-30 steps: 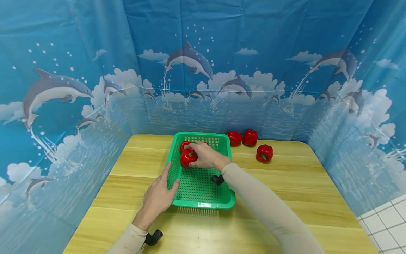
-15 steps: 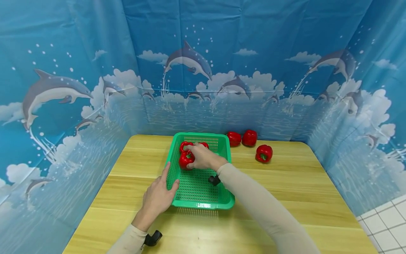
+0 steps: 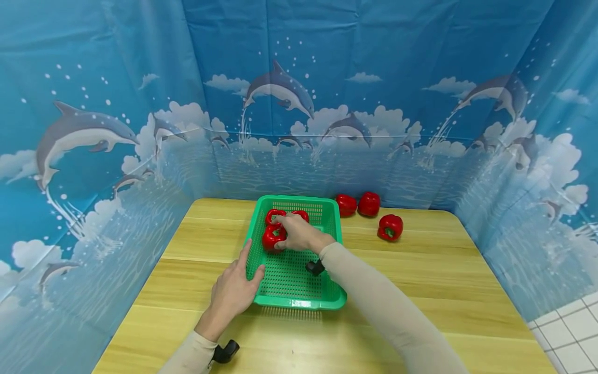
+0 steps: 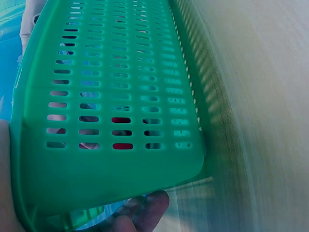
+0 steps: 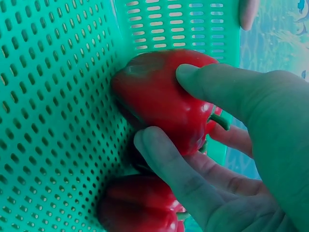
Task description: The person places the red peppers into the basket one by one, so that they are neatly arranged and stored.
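Observation:
My right hand (image 3: 299,232) reaches into a green perforated plastic basket (image 3: 308,303) and holds a red bell pepper (image 3: 270,240) near its left wall. In the right wrist view, thumb and fingers lie on either side of that bell pepper (image 5: 154,101), its green stem turned toward the palm. Just behind it in the head view sits another red bell pepper (image 3: 271,214), and one more bell pepper (image 3: 303,214) is partly hidden by the hand. My left hand (image 3: 235,288) grips the basket's near left corner, thumb over the rim, other fingers along the outside.
Outside the basket, three more red bell peppers (image 3: 369,204) lie on the wooden table (image 3: 430,265) at the back right. A blue dolphin-print curtain (image 3: 299,166) borders the table's back and sides. White tiles (image 3: 572,327) show at the lower right.
My right hand has shifted slightly left and toward me with the bell pepper, uncovering more of the peppers behind. The left hand and basket have stayed in place.

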A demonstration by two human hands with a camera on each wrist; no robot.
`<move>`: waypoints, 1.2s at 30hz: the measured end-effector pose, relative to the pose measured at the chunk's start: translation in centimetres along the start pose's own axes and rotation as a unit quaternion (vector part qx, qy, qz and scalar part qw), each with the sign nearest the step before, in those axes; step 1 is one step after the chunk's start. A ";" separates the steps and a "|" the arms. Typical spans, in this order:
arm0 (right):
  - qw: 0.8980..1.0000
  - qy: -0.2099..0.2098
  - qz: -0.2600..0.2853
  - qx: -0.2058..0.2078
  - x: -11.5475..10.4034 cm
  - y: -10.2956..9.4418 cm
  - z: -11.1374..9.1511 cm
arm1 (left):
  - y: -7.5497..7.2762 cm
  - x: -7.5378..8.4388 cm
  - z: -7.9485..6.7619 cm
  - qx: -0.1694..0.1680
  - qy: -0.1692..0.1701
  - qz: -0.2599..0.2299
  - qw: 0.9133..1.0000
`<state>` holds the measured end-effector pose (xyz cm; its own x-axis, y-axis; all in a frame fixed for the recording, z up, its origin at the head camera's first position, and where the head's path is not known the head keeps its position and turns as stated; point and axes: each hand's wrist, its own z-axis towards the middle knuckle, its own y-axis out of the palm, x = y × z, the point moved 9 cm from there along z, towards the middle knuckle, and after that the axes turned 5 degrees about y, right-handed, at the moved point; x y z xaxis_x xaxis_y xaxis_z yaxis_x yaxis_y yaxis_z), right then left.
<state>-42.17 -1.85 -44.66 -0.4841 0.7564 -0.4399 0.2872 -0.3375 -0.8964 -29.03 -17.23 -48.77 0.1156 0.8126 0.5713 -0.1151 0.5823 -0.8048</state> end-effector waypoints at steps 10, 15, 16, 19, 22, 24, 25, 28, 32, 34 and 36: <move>1.000 0.014 0.005 0.000 0.1 0.2 0.1 | 0.1 0.1 0.0 0.003 0.001 -0.005 1.000; 1.000 0.017 0.004 -0.007 0.1 0.2 0.0 | 0.1 0.1 -0.1 0.001 -0.002 -0.006 1.000; 1.000 0.017 0.004 -0.007 0.1 0.1 0.0 | 0.1 0.0 -0.1 0.000 -0.003 -0.006 1.000; 1.000 0.015 0.007 -0.007 0.1 0.0 0.0 | 0.0 0.0 -0.1 0.000 -0.004 -0.006 1.000; 1.000 0.014 0.008 -0.007 0.1 0.0 0.0 | -0.1 0.0 0.0 0.000 -0.005 -0.004 1.000; 1.000 0.011 0.008 -0.007 0.0 -0.1 0.0 | -0.2 0.0 0.0 0.004 -0.002 0.001 1.000; 1.000 0.009 0.007 -0.007 0.0 -0.1 0.0 | -0.3 0.1 0.0 0.005 -0.001 0.004 1.000; 1.000 0.004 0.003 -0.008 -0.1 -0.1 0.0 | -0.3 0.1 0.0 0.006 0.000 0.008 1.000; 1.000 -0.009 -0.008 -0.015 -0.4 -0.1 0.0 | -0.3 0.1 0.0 0.004 -0.001 0.006 1.000; 0.999 -0.022 -0.019 -0.018 -0.7 -0.1 0.1 | -0.3 0.2 0.0 0.003 -0.002 0.005 1.000; 0.999 -0.036 -0.029 -0.019 -0.9 -0.2 0.0 | -0.3 0.2 0.0 0.002 -0.004 0.005 1.000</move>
<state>-41.82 -2.50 -44.09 -0.5590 0.7307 -0.3919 0.2874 -0.2725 -0.9182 -28.97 -17.25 -48.46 0.1072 0.8184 0.5646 -0.1195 0.5744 -0.8098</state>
